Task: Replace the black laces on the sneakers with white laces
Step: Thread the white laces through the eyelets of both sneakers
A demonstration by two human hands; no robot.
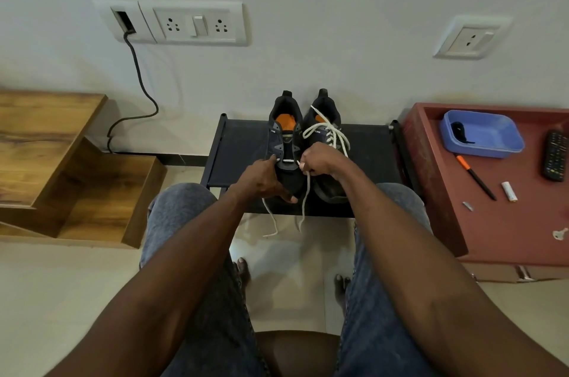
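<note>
2 dark sneakers stand side by side on a low black rack (366, 161), toes toward the person. The left hand (261, 178) is clamped on the toe end of the left sneaker (284, 142), fingers wrapped over its outer side, a fingertip near the lowest eyelet and the thumb under the toe. Just right of that hand, the right hand (318, 159) is closed in a pinch on a white lace (304, 201), which crosses the lowest eyelets of this sneaker as 1 short bar between the 2 hands. Both loose ends of the lace hang below the hands, past the rack's front edge toward the floor. The upper eyelets of this sneaker hold no lace, and its orange insole shows.

Beyond the right hand, touching the first sneaker, the right sneaker (326, 127) carries white lacing (331, 133) up its front. Well to the right of the right hand, a blue tray (505, 145) on a red tabletop (498, 235) holds a black lace (460, 131).
</note>
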